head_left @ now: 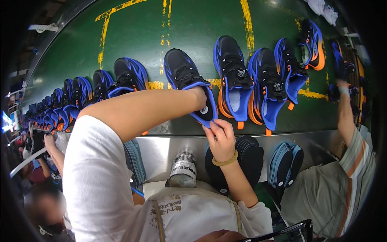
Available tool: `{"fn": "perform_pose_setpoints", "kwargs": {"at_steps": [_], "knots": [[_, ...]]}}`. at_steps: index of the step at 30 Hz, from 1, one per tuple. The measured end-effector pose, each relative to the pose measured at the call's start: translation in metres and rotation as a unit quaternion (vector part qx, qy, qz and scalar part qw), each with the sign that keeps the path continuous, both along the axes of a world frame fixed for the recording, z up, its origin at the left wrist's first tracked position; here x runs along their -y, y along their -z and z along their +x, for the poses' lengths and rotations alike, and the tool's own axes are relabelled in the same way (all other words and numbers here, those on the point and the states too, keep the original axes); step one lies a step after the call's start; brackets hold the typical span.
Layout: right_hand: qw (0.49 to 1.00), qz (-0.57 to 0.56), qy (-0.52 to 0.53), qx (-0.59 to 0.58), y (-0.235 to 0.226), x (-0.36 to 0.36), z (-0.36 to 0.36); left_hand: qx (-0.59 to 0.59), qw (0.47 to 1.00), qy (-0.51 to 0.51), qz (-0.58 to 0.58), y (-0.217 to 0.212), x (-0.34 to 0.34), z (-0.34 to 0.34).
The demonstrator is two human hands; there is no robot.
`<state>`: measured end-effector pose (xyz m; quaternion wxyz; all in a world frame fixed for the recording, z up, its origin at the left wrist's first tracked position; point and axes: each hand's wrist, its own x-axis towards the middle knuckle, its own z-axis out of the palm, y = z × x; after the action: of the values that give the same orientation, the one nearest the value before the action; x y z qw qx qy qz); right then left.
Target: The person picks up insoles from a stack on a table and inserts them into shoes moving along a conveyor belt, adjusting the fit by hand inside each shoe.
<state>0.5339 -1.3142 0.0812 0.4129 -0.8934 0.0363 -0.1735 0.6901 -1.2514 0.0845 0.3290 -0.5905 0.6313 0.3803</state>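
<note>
A black and blue sneaker lies right in front of me on the green table, toe pointing away. My left hand reaches down into its opening, with the fingers hidden inside the shoe. A black insole with a round white sticker shows at the heel. My right hand has its thumb and fingertips closed on the blue heel collar. Just to the right stands a second sneaker, its pale inside visible, with another sneaker beside it.
Sneakers line the green table to the left. Along the metal front ledge sit black insoles, blue-edged insoles and a wrapped can. At the right, a co-worker's arm reaches over the table. More people are at the left.
</note>
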Motion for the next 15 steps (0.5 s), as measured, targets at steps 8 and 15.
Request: {"fn": "perform_pose_setpoints", "kwargs": {"at_steps": [8, 15], "knots": [[0.999, 0.041, -0.010, -0.012, 0.010, 0.008, 0.006, -0.011, 1.000, 0.004, -0.009, 0.042, -0.017, -0.004], [0.999, 0.048, -0.013, -0.003, 0.010, 0.012, 0.008, -0.050, 0.997, -0.030, -0.058, 0.016, -0.011, 0.003]]}}
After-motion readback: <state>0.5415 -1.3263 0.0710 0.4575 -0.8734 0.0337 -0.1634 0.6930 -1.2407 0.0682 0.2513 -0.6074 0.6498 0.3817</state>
